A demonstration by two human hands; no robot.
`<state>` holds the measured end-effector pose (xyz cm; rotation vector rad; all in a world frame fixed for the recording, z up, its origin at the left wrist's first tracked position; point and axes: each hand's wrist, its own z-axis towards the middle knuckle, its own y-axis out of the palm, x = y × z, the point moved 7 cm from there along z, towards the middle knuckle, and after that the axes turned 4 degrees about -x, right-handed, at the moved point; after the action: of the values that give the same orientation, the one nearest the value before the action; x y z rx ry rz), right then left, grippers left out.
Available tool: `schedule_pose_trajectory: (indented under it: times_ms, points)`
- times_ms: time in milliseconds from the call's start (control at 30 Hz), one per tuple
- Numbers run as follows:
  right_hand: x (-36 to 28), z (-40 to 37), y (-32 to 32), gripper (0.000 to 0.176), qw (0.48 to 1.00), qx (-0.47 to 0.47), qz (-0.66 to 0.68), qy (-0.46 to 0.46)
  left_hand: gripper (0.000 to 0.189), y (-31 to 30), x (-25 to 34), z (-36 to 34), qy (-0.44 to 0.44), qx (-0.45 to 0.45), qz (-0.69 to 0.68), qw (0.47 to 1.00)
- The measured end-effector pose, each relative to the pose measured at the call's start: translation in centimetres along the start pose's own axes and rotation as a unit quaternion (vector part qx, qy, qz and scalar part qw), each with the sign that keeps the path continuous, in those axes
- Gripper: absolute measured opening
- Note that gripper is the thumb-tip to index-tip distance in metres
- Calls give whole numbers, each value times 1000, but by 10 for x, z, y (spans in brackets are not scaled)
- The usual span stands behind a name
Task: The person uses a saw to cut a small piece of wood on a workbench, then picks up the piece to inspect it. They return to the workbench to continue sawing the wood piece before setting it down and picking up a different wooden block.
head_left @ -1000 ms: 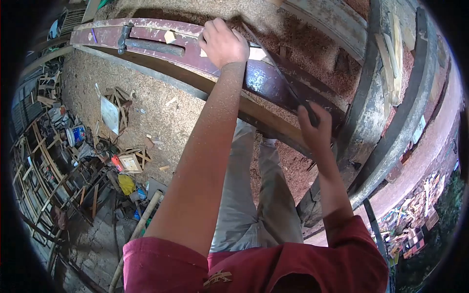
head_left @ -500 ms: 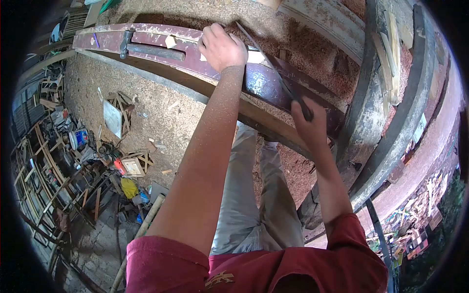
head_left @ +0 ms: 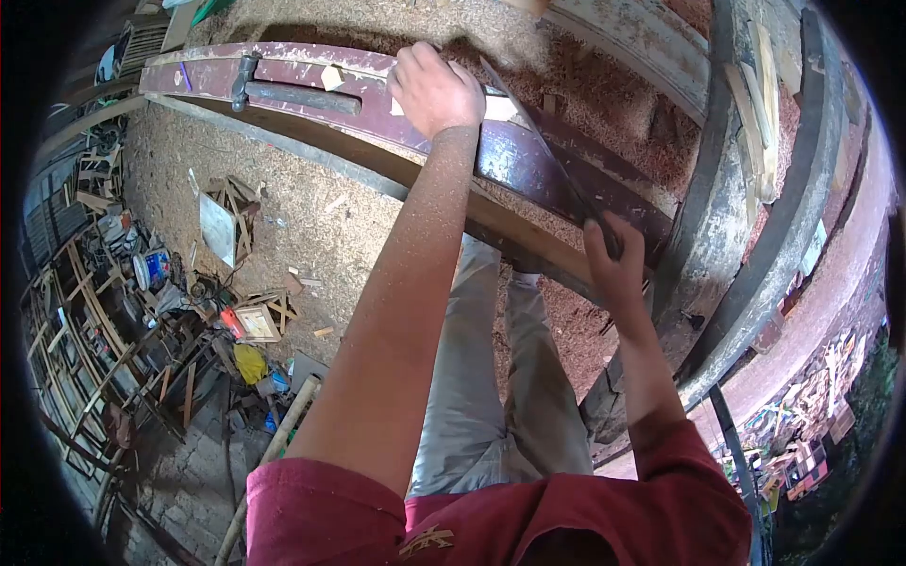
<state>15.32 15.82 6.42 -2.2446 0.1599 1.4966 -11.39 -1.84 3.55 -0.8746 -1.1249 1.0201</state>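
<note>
My left hand [head_left: 436, 91] is curled over a pale wood strip [head_left: 502, 109], pressing it onto the dark red bench [head_left: 528, 168]; the strip's ends show on both sides of the hand. My right hand [head_left: 615, 257] is closed round the dark handle of a handsaw [head_left: 543, 140]. Its narrow blade slants up and left across the strip's right end, just right of my left hand. To the left on the bench lies a hammer [head_left: 300, 98] with a dark handle, and above it a small pale wood block [head_left: 332, 77].
A purple pencil-like stick [head_left: 186, 77] lies at the bench's left end. Large curved timbers [head_left: 717, 226] stand close on the right, with thin wood offcuts [head_left: 761, 113] among them. Sawdust and shavings cover the ground [head_left: 311, 189]. Wooden frames and scrap [head_left: 257, 321] lie at lower left.
My right hand has drawn the handsaw back, down and to the right, so its tip is nearer the strip. My left hand stays on the wood strip, nearly unmoved.
</note>
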Motion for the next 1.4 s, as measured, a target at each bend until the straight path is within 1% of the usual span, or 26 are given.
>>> schedule_pose_trajectory:
  times_ms: [33, 100, 133, 200, 267, 367, 433, 500, 567, 633, 700, 733, 800, 867, 967, 1033, 1100, 1133, 1200, 1267, 1333, 1400]
  points:
    - [-12, 10, 6, 29, 998, 22, -41, -38, 26, 0, 0, -1, 1, -2, -2, 1000]
    - [-28, 32, 16, 29, 993, 39, -72, -86, 26, -1, 2, 4, 3, 8, -7, 1000]
    - [-30, 40, 20, 28, 994, 32, -63, -88, 26, -2, 1, 3, 1, 11, -6, 1000]
    - [-18, 34, 17, 29, 998, 2, -45, -50, 26, 0, 3, 1, 1, 7, -11, 1000]
    - [16, 6, 7, 30, 998, -52, -21, 26, 26, -1, 2, 2, -2, 3, -12, 1000]
    - [0, 7, 2, 29, 999, -38, -33, 13, 25, 0, 2, 3, -10, -10, -4, 1000]
    - [-26, 33, 20, 27, 998, -9, -59, -5, 26, 3, 2, 0, -8, -5, 0, 1000]
    - [-34, 42, 26, 26, 998, -14, -63, -15, 26, 1, 1, 3, -6, 5, 3, 1000]
    - [-25, 26, 18, 27, 998, -50, -49, -2, 26, 2, 1, 3, -4, 5, 1, 1000]
    - [-10, 1, 4, 28, 1000, -12, -11, 3, 25, 0, 3, 4, 0, -1, -3, 1000]
    - [-5, -2, 1, 27, 999, 8, -32, -24, 25, -1, 2, 2, 7, -4, -6, 1000]
    - [-16, 9, 5, 26, 996, 12, -74, -53, 24, 0, 2, 1, 12, -4, -9, 1000]
    - [-30, 35, 12, 24, 995, 5, -82, -58, 24, 0, 4, 3, 13, 6, -14, 1000]
    - [-28, 50, 22, 24, 1000, -17, -7, 4, 24, 0, 2, 3, 11, 13, -9, 1000]
    - [2, 8, 5, 30, 998, -35, -10, 52, 25, 1, 2, 3, -5, 2, -6, 1000]
    - [-1, -3, -5, 31, 999, 7, -18, 32, 25, 1, 4, 6, 6, 10, -5, 1000]
    - [-8, 0, -4, 30, 999, 27, -37, 0, 26, 1, 4, 3, 9, 8, 0, 1000]
    - [-19, 19, 3, 29, 998, 29, -52, -29, 26, 1, 4, 3, 12, 10, 1, 1000]
    - [-26, 31, 9, 27, 996, 14, -70, -55, 26, -1, 5, 3, 19, 14, 3, 1000]
    - [-18, 32, 12, 25, 996, -16, -76, -41, 26, 0, 3, 5, 15, 18, -2, 1000]
    - [11, -8, -5, 33, 999, -28, -32, 14, 26, 2, 4, 3, 14, 12, -11, 1000]
    - [17, -15, -4, 37, 995, -56, -22, 80, 26, 0, 6, 3, 17, 6, -21, 1000]
